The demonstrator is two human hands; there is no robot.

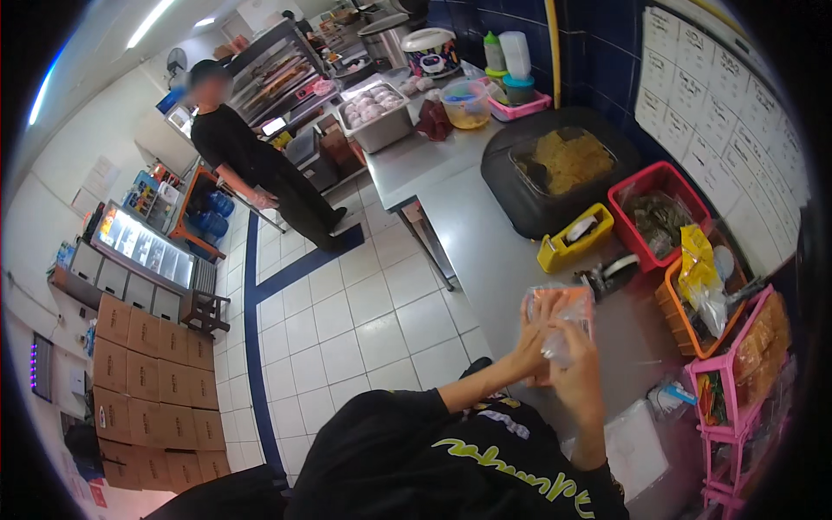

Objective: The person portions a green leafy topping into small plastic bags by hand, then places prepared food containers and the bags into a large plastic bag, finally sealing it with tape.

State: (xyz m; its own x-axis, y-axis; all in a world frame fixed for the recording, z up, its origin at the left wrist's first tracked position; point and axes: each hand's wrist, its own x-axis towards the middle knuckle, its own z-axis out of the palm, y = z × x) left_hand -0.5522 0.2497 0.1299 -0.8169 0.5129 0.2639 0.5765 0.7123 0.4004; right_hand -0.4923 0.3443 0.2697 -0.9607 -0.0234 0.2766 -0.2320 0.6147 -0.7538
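An orange box (578,300) in clear plastic wrap lies on the stainless steel table (455,214), close to my body. My left hand (536,335) presses down on it with the fingers laid over its top. At its near side, my right hand (575,357) pinches a crumpled piece of clear plastic (556,346) between thumb and fingers. My hands nearly touch and cover much of the box. Just beyond it sit a black tape dispenser (608,276) and a yellow tape dispenser (575,239).
A red basket (695,188), an orange basket (673,312) and a pink rack (725,422) line the right side. Behind the dispensers stands a black container (507,156) of yellow food. A person (240,149) in black stands across the tiled floor (351,292). Cardboard boxes (156,390) are stacked left.
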